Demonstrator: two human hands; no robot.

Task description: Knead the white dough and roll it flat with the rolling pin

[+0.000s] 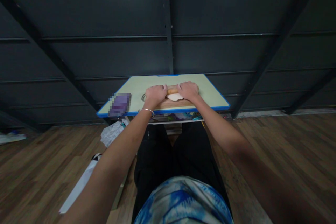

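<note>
Both my hands grip a wooden rolling pin (172, 91), one toward each end. My left hand (155, 95) is wrapped round its left part, with a metal bangle on the wrist. Around the right part closes my right hand (188, 90). A flat piece of pale dough (174, 97) shows between the hands, at the near side of the pin and partly under it. Beneath the dough lies a wooden board (174, 103), largely covered by my hands. The pin's ends are mostly hidden by my fingers.
A small pale-green table (214, 94) with a blue edge stands against a dark panelled wall (223, 7). A blurred purple object (120, 104) lies at its left. Assorted items fill a shelf below the top. A crumpled grey-white bag (113, 133) hangs at the left.
</note>
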